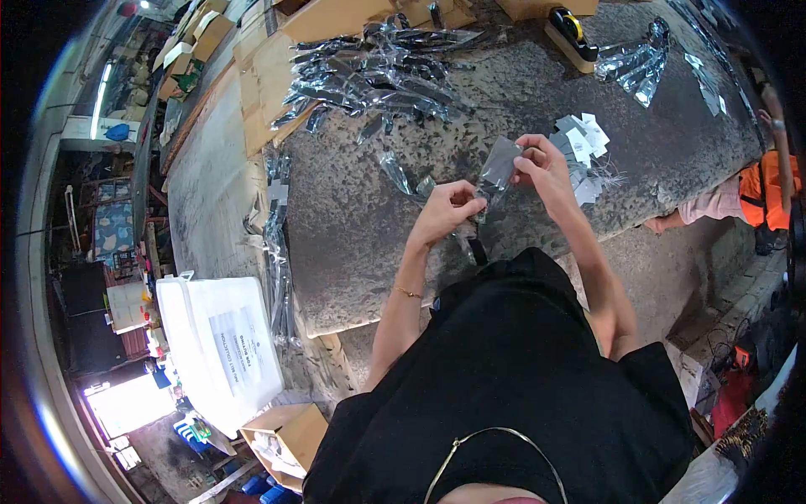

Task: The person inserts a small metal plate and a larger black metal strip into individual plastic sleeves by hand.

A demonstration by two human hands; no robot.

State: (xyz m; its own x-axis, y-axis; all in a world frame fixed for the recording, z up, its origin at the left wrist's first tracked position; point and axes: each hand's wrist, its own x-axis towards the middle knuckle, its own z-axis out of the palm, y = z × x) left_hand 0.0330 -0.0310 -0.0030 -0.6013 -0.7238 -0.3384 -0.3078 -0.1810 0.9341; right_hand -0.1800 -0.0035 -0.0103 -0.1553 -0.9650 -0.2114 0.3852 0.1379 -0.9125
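Observation:
My left hand [451, 212] is closed around a dark strap in shiny clear plastic, its fingers pinched near the strap's end. Between the thumb and fingers of my right hand [542, 172] is a small grey tag [502, 162], held just above and to the right of the left hand. The wrapped strap [395, 174] trails off to the upper left on the worn dark tabletop [353, 244]. Right of my right hand lies a pile of white and grey tags [583, 143] with thin strings [604, 179].
A heap of plastic-wrapped dark straps [369, 80] covers the far left of the table. A tape dispenser [571, 38] and more wrapped bundles [642, 67] lie at the far right. A white bin [180, 336] stands at left. Another person in orange [766, 189] is at right.

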